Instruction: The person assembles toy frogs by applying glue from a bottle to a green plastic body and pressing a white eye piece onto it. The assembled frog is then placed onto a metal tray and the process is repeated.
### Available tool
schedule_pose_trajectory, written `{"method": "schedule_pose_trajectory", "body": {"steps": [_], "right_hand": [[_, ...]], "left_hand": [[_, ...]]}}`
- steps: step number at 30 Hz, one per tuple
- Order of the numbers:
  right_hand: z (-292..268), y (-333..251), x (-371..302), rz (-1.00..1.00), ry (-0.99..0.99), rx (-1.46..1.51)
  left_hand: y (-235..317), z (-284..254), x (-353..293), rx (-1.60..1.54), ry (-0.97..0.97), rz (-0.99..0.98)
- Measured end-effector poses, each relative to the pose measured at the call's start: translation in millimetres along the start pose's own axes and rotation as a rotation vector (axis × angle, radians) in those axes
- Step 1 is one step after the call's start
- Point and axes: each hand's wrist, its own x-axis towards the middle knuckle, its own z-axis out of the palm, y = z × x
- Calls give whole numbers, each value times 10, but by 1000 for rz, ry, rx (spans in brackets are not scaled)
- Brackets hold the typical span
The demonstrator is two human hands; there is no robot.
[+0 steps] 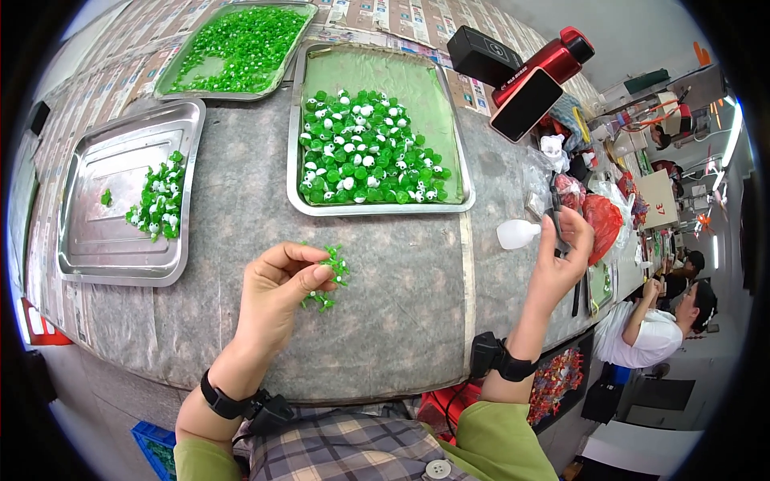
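In the head camera's view, we look down on two bare hands above a table with a grey, fabric-like covering (pixel 385 337). We see the left hand (pixel 277 301) raised from the lower edge, palm turned inward, its thumb and bent fingers pinched on a cluster of small green-and-white plastic pieces (pixel 338 265). More green plastic pieces (pixel 322 302) lie on the covering just below the fingertips.

The right hand (pixel 564 255) is lifted well apart from the left, forearm upright, fingers curled toward the thumb. Its fingertips are beside a translucent white, bulb-shaped bottle (pixel 516 235) and a slim black tool (pixel 556 195); we cannot tell whether it grips either. Both wrists wear black straps.

Beyond the left hand, we find a shallow silver metal tray (pixel 128 271) with a heap of green-and-white pieces (pixel 159 200) at its right side, and a green-lined metal tray (pixel 385 210) of round green and white beads (pixel 361 148).

As for writing, we note pale lettering on a shiny red metal bottle (pixel 553 62), a round mark on a black rectangular box (pixel 480 53), printed paper (pixel 401 20) along the far side, and red figures on a cream board (pixel 656 196).
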Motion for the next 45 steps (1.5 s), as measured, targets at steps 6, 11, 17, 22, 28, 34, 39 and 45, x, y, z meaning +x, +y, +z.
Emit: {"method": "schedule_pose_trajectory", "body": {"steps": [6, 11, 17, 22, 28, 34, 39, 45], "right_hand": [[704, -213, -1, 7, -682, 285], [941, -182, -41, 179, -907, 341], [927, -165, -33, 153, -891, 377], [639, -350, 44, 427, -832, 630], [374, -944, -288, 365, -1054, 1168], [403, -1107, -484, 523, -1165, 1274], [400, -1130, -530, 581, -1090, 1273], [424, -1143, -573, 546, -1024, 1251]], "left_hand": [[-4, -18, 14, 2, -10, 5], [1, -34, -2, 32, -3, -21], [18, -30, -14, 14, -27, -37], [32, -9, -8, 23, -38, -45], [-11, -42, -14, -13, -73, -59], [26, -16, -17, -61, -75, -29], [28, -4, -19, -85, -97, -28], [33, -11, -22, -95, -89, -32]]}}
